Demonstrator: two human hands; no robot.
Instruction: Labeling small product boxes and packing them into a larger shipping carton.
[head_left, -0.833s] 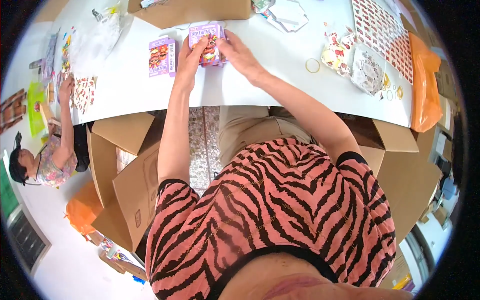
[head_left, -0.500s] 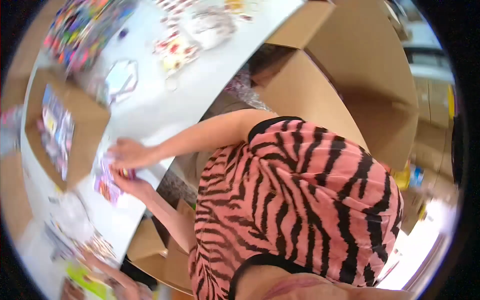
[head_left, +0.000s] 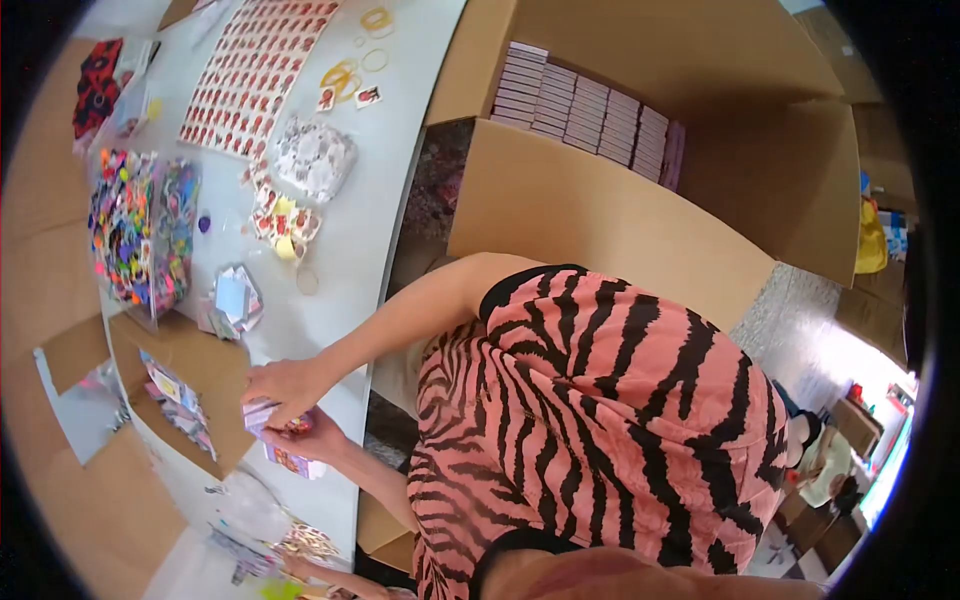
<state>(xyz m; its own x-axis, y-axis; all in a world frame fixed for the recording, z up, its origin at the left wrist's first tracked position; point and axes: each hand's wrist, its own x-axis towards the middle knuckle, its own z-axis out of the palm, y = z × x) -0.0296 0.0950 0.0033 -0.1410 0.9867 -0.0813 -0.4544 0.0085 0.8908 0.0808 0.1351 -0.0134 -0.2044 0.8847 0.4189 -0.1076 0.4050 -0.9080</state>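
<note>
A small purple printed box is between my two hands at the table's near edge. My left hand is closed round its near side, palm up. From above, my right hand grips the top of the box, its fingers bent over it. Something small and colourful shows between the hands, too covered to name. Another purple printed panel shows just below my left hand; I cannot tell whether it belongs to the same box. Beyond my hands, an open cardboard box holds flat printed packets.
Along the white table are a sticker sheet, yellow rings, a bag of white pieces, a bag of colourful bits and a card stack. A big carton with stacked thin boxes stands right. Another person's arm reaches in.
My view has swung, bringing the sticker sheet and the stacked boxes into sight. The purple box has turned in my hands; both hands stay on it.
</note>
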